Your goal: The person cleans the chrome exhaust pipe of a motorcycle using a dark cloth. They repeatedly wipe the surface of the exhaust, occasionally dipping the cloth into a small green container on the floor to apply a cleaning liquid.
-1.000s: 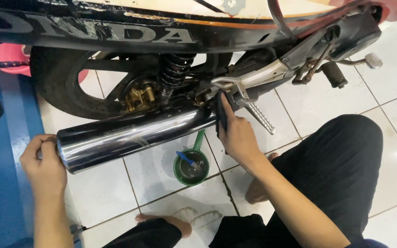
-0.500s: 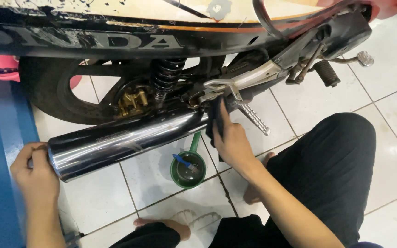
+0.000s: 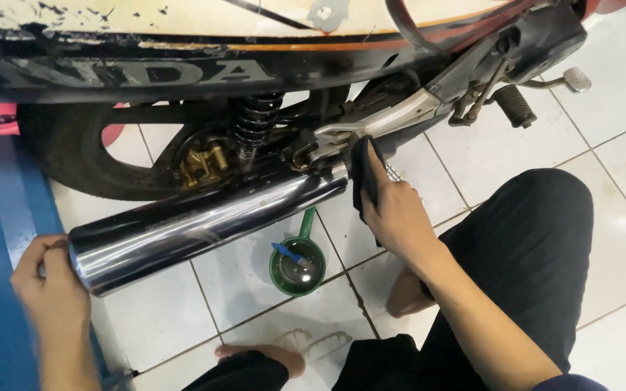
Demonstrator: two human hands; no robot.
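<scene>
Nearest the camera, a bare foot (image 3: 266,356) rests on the tiled floor (image 3: 161,318), and a black trouser leg (image 3: 530,239) is folded up on the right. Between them a green cup (image 3: 297,268) stands on the tiles with a small blue tool (image 3: 289,253) in it, just under the muffler and touched by neither hand.

The left hand (image 3: 52,289) is clenched round the rear end of the chrome muffler (image 3: 204,221), fingers wrapped over its rim. The right hand (image 3: 396,213) grasps a dark cloth (image 3: 364,174) and presses it round the muffler's narrow front end, just below the silver bracket (image 3: 393,116).

Over the last second little has changed in the hold. Both hands keep the same places on the muffler; the left one has slid slightly lower and further left in the view, and the right has closed a little more over the cloth. The view itself has shifted, so the bike sits higher in the picture. Against the wheel (image 3: 74,159) the muffler lies much as before: slanting, rear end low, front end up by the bracket. By my judgement it has not yet moved off the bike, and the work remains one of holding both ends.

Behind the muffler are the gold caliper (image 3: 203,163) and the black shock spring (image 3: 255,119), and furthest back is the scuffed body panel (image 3: 182,22). A blue strip (image 3: 1,210) runs along the floor at the left.
</scene>
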